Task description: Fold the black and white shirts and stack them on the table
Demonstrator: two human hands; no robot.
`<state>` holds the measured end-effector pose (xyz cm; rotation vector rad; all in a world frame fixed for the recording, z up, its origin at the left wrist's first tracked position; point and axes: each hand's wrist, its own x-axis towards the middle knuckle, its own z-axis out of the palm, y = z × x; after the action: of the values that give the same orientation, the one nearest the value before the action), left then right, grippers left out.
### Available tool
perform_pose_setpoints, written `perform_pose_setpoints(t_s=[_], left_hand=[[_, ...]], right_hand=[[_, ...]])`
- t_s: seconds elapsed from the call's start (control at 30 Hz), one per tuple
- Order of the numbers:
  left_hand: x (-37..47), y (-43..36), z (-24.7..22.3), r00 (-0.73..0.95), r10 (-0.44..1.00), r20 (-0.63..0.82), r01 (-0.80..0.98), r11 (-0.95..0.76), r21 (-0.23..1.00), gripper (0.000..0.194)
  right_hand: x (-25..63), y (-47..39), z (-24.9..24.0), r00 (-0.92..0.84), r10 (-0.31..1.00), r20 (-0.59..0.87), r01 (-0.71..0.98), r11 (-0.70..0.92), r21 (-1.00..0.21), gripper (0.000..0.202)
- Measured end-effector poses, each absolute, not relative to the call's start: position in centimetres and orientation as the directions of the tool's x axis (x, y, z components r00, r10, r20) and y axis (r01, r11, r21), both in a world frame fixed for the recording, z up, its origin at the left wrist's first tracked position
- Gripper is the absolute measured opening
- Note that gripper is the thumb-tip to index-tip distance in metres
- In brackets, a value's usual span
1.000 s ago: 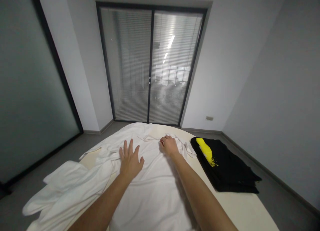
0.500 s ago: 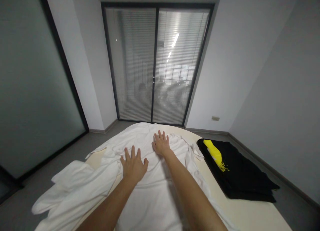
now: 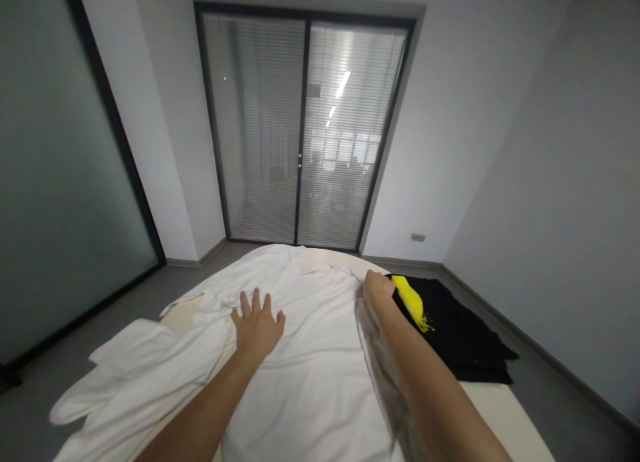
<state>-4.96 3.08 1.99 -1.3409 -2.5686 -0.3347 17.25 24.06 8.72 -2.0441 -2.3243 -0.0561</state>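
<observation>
A white garment (image 3: 310,375), probably a shirt, lies spread and slightly wrinkled over the table, with bunched white fabric (image 3: 145,375) at its left. My left hand (image 3: 259,325) rests flat on the garment with its fingers spread. At the garment's far right edge my right hand (image 3: 379,289) is closed, its fingers curled on the white cloth and mostly hidden from me. Just right of that hand lies a folded black cloth item (image 3: 455,329) with a yellow printed patch (image 3: 411,299) on top.
The cream table (image 3: 493,412) has a rounded far edge and shows along the right. Some white fabric hangs past its left edge. Beyond stand a glass door with blinds (image 3: 270,135), a frosted glass panel (image 3: 55,149) and white walls (image 3: 480,95).
My right hand has moved right, from lying spread on the garment to closing at its right edge. My left hand stays flat on the cloth. The view has shifted slightly.
</observation>
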Motion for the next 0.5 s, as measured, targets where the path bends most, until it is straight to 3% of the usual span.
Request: perform_pose_setpoints(t_s=[0.2, 0.3, 0.5], left_hand=[[-4.8, 2.9, 2.2, -0.565, 0.777, 0.276, 0.821, 0.561, 0.101, 0.062], [-4.8, 2.9, 2.2, -0.563, 0.777, 0.28, 0.824, 0.555, 0.115, 0.062], [-4.9, 2.9, 1.9, -0.559, 0.78, 0.281, 0.826, 0.553, 0.107, 0.062]], right_hand=[[19.7, 25.1, 10.9, -0.134, 0.968, 0.211, 0.991, 0.129, 0.036, 0.035], [20.3, 24.4, 10.3, -0.177, 0.96, 0.219, 0.984, 0.169, 0.056, 0.038], [21.0, 23.9, 9.2, -0.173, 0.961, 0.215, 0.982, 0.185, -0.038, 0.024]])
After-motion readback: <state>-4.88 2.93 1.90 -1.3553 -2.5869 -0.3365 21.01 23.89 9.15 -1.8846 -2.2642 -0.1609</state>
